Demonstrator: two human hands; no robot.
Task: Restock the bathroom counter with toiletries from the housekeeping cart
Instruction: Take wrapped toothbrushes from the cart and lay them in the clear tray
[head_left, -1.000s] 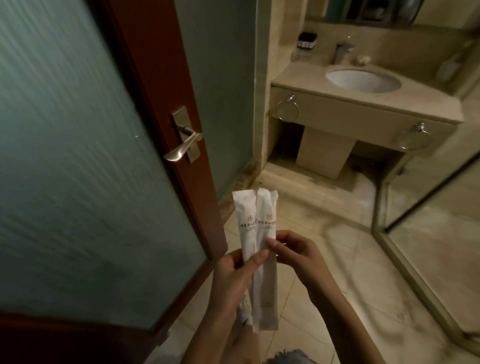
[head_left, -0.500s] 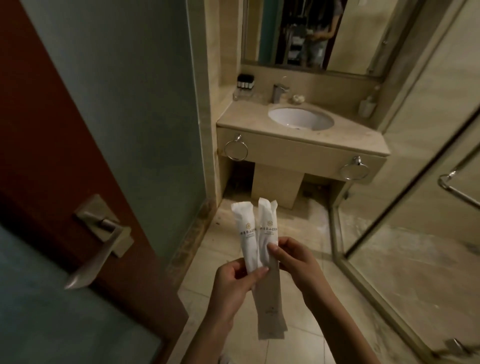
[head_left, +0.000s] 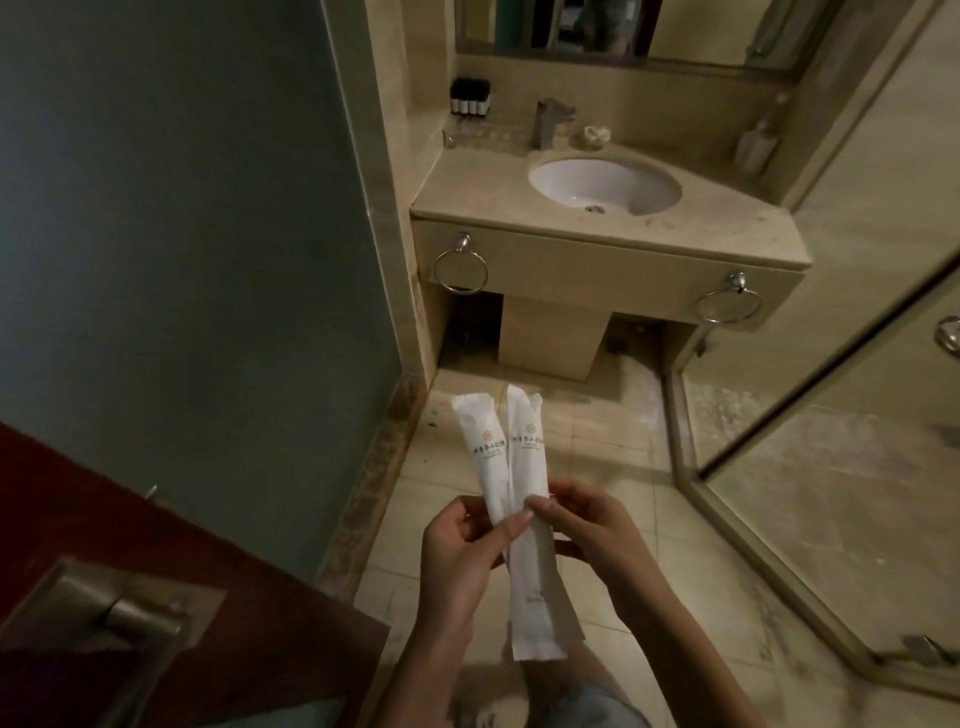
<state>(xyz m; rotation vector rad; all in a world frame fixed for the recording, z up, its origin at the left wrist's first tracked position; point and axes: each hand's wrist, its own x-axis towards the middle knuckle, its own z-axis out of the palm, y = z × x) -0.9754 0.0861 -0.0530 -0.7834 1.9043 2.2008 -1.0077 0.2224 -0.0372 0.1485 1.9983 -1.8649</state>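
- Two long white packets (head_left: 529, 566), upright and touching side by side, are held over the tiled floor (head_left: 613, 457), well apart from the bathroom counter (head_left: 727, 234).
- The left hand (head_left: 457, 545) and right hand (head_left: 589, 535) both pinch the packets at mid-length, fingers curled.
- Small dark bottles (head_left: 470, 96) stand at the counter's back left corner.

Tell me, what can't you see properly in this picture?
Head view:
- Inside the packets: wrappers hide it.
- Packet print: too small, blurred.
- Left packet's lower end: behind the left hand.
- Mirror: cut by top edge.
- Bottles: labels too small.
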